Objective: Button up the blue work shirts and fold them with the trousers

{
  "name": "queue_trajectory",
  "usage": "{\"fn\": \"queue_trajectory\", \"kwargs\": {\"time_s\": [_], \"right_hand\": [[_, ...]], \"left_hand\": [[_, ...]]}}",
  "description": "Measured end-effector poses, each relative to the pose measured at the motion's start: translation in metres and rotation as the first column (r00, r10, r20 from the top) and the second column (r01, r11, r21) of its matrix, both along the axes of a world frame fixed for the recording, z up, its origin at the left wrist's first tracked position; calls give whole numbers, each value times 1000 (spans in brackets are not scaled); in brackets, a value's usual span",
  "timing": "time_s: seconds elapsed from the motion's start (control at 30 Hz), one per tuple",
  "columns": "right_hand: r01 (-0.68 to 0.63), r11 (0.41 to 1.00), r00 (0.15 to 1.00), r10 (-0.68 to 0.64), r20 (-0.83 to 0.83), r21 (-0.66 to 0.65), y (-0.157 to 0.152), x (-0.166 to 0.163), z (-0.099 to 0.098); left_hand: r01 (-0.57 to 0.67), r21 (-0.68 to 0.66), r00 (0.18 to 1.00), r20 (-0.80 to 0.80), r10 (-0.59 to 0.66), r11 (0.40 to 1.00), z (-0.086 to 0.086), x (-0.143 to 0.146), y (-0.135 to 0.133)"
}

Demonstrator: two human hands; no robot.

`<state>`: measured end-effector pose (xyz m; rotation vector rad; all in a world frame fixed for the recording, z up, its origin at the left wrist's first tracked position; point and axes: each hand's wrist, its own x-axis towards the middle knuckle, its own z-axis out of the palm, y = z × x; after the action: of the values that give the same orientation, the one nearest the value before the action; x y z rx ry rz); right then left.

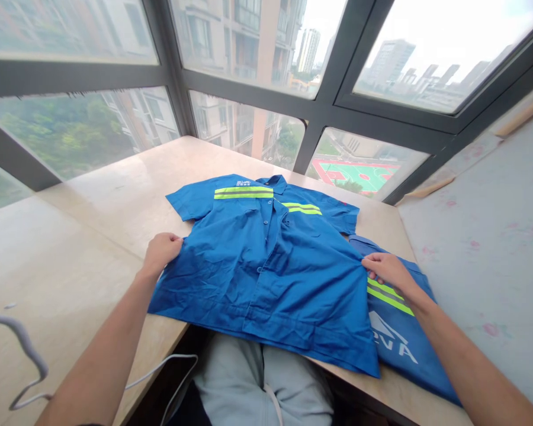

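A blue short-sleeved work shirt (231, 254) with yellow-green and grey reflective stripes lies spread front side up, its collar pointing toward the window. Its lower hem hangs over the near edge of the ledge. My left hand (163, 251) pinches the shirt's left side seam below the sleeve. At the opposite side, my right hand (384, 269) pinches the other seam, pulling the cloth into creases. Buttons run down the middle, and the front gapes a little near the chest. Under my right forearm lies a folded blue garment (391, 325) with a stripe and white lettering, partly covered.
The pale stone ledge (93, 231) runs up to dark-framed windows (249, 89). A flower-patterned wall (479, 254) bounds the right side. A grey-white cable (26, 349) loops at the lower left. My legs in light grey trousers (235, 378) are below the near edge.
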<state>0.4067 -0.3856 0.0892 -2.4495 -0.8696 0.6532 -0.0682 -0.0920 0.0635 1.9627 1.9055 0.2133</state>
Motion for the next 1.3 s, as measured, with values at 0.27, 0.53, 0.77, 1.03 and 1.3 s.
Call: {"fn": "queue_trajectory", "kwargs": {"time_s": [0.27, 0.53, 0.77, 1.03, 1.3], "right_hand": [[-66, 967, 963, 126, 240, -246, 4, -13, -13], [-505, 863, 665, 407, 626, -24, 48, -80, 5], [-950, 301, 185, 748, 637, -78, 108, -150, -6], [-978, 190, 85, 732, 676, -83, 109, -130, -26], [-993, 117, 56, 695, 717, -35, 101, -144, -19]], "left_hand": [[-163, 15, 981, -105, 164, 986, -3, 1, -17], [37, 46, 999, 35, -38, 998, -11, 9, -6], [-92, 106, 972, 228, 66, 990, -16, 11, -8], [-287, 529, 889, 458, 17, 798, 1, 35, -49], [509, 167, 754, 388, -531, 845, -22, 120, -139]]}}
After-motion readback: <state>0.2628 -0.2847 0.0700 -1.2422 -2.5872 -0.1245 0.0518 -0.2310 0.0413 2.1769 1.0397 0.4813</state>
